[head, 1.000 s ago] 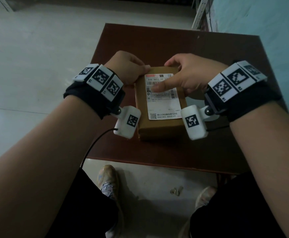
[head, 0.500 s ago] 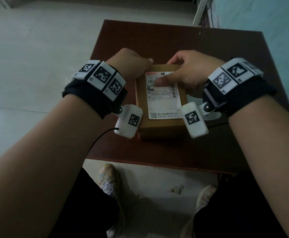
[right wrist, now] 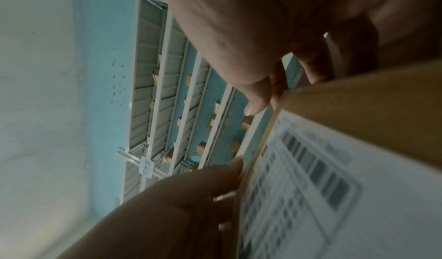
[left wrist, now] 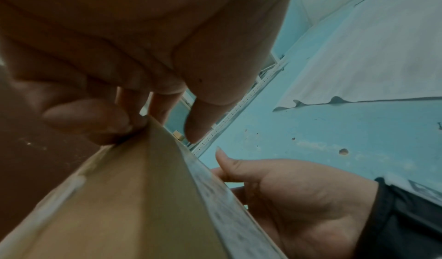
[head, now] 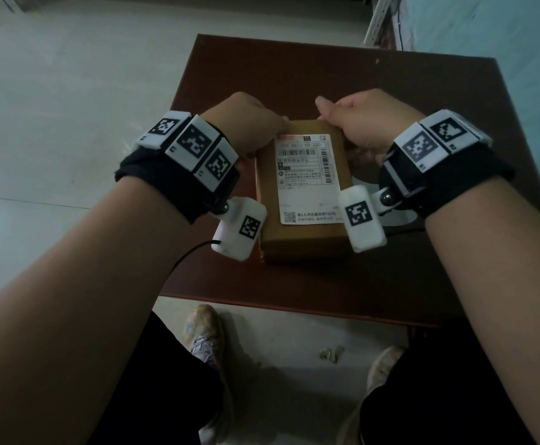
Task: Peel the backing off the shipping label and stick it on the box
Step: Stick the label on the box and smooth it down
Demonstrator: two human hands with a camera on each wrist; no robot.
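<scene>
A brown cardboard box (head: 301, 239) lies on the dark red-brown table (head: 294, 75). The white shipping label (head: 309, 181) sits flat on its top face, barcodes at the far end. My left hand (head: 262, 126) grips the box's far-left corner, fingers curled against the side in the left wrist view (left wrist: 100, 123). My right hand (head: 336, 117) holds the far-right corner, thumb (right wrist: 253, 100) over the top edge and fingers behind the far side. In the right wrist view the label (right wrist: 322, 197) is blurred but lies against the box (right wrist: 358, 108).
A white sheet (head: 403, 216) lies on the table under my right wrist, mostly hidden. The table's near edge (head: 294, 306) is close to my legs and shoes. A pale blue wall (head: 503, 43) and white shelving (head: 378, 20) stand to the right.
My right index finger was pressing on the label's upper part; it has come off, and the right hand now holds the box's far-right corner. The left hand has stayed at the far-left corner.
</scene>
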